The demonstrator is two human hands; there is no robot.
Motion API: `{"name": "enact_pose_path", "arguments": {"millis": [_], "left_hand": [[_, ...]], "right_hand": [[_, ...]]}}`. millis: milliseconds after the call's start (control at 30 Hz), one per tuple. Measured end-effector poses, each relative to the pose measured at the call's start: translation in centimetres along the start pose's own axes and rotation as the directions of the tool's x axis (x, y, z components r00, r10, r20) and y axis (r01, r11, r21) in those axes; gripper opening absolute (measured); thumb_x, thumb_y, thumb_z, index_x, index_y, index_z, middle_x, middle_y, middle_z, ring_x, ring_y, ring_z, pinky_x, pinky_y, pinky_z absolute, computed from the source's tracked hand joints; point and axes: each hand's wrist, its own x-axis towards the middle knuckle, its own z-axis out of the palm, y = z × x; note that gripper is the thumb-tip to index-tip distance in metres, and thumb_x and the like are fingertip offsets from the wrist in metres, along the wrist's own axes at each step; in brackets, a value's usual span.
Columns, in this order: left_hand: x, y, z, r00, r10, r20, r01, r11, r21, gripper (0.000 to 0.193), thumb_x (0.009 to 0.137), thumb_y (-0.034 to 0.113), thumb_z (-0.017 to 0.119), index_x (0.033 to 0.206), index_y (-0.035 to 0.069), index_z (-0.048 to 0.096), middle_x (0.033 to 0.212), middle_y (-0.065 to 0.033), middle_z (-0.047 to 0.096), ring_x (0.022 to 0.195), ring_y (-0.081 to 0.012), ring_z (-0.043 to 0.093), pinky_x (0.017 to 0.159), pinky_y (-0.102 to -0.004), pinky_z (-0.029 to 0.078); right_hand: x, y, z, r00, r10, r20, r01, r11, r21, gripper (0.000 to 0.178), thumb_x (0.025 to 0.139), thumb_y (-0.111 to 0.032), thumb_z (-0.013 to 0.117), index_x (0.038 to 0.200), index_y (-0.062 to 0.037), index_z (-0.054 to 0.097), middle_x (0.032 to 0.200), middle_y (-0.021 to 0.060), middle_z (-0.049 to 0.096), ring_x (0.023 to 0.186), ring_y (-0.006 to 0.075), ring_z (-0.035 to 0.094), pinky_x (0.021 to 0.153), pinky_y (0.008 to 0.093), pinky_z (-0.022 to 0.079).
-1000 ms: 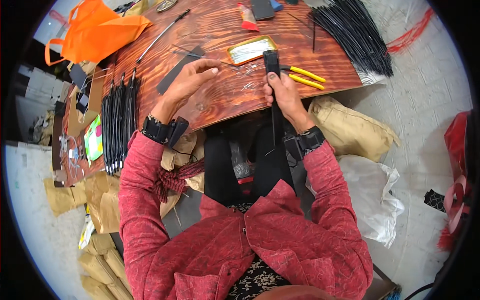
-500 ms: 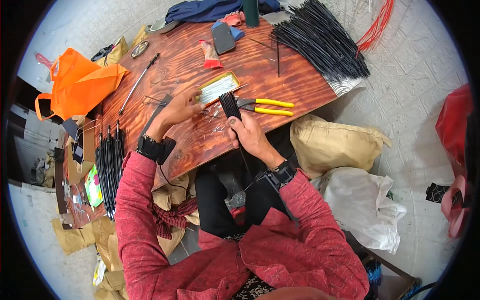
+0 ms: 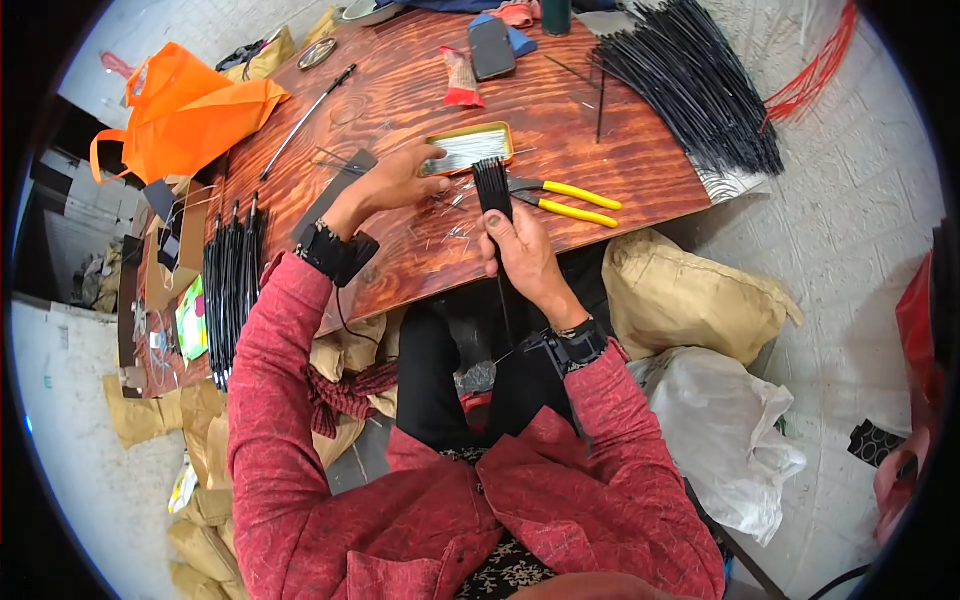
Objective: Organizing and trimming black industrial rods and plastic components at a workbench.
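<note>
In my right hand (image 3: 525,255) I grip a bundle of thin black rods (image 3: 493,190), its fanned top ends pointing away from me, thumb pressed across the front. One dark strand hangs below that hand toward my lap. My left hand (image 3: 405,180) hovers at the near left corner of a shallow yellow tin (image 3: 510,143), its thumb and fingers apart and nothing visible between them. Thin whitish wire pieces (image 3: 465,152) fill the tin. Just right of the bundle lie pliers with yellow handles (image 3: 580,202). Loose bits of wire (image 3: 458,235) are scattered on the wooden table (image 3: 385,270).
A large stack of black rods (image 3: 690,90) covers the table's right end. Farther back lie a red-ended packet (image 3: 461,80) and a dark flat case (image 3: 491,50). At left are an orange bag (image 3: 185,115) and upright black rod bundles (image 3: 232,290). Sacks (image 3: 690,300) stand at right.
The whole view has shifted, so the table appears higher and farther right. My left fingertips are slightly closer to the tin. The right hand keeps its hold on the black rods.
</note>
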Motion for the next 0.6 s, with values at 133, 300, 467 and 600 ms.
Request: {"name": "enact_pose_path", "arguments": {"millis": [133,300,467,600], "left_hand": [[-0.5,-0.8,-1.0,1.000,-0.013,-0.007,0.013,0.999,-0.039,0.059,0.092,0.033,0.068,0.136,-0.002,0.051,0.127,-0.0193,0.057,0.118,-0.0291,0.054,0.100,-0.0366,0.043],[-0.2,-2.3,0.5,0.995,0.070,-0.069,-0.062,0.992,0.110,0.064,0.086,0.040,0.071,0.129,-0.006,0.057,0.129,-0.0263,0.059,0.121,-0.0383,0.056,0.102,-0.0440,0.044],[-5.1,1.8,2.3,0.906,0.295,-0.302,-0.227,0.944,0.240,0.043,0.086,0.020,0.068,0.124,-0.001,0.061,0.129,-0.0234,0.058,0.124,-0.0380,0.053,0.105,-0.0453,0.043],[-11.4,7.7,0.0,0.818,0.486,-0.308,-0.487,0.870,0.078,0.036,0.086,-0.001,0.060,0.121,0.004,0.063,0.137,-0.0181,0.054,0.131,-0.0359,0.049,0.109,-0.0455,0.040]], "right_hand": [[0.4,0.0,0.8,1.000,0.013,0.023,-0.013,1.000,0.018,0.030,0.104,-0.032,0.050,0.101,-0.0026,0.055,0.072,0.0010,0.054,0.055,0.0089,0.052,0.053,0.0239,0.045],[0.5,0.2,1.0,1.000,0.023,0.022,-0.024,0.996,0.084,0.028,0.104,-0.030,0.049,0.101,-0.0032,0.054,0.071,0.0004,0.052,0.055,0.0086,0.050,0.052,0.0239,0.044],[0.4,0.4,0.6,1.000,0.007,-0.001,-0.007,1.000,0.016,0.026,0.104,-0.031,0.050,0.101,-0.0052,0.052,0.071,-0.0002,0.051,0.055,0.0085,0.048,0.051,0.0240,0.043],[0.3,0.0,1.1,1.000,-0.012,0.013,0.012,1.000,0.002,0.026,0.105,-0.029,0.048,0.100,-0.0043,0.053,0.071,0.0006,0.052,0.055,0.0092,0.049,0.050,0.0236,0.043]]}}
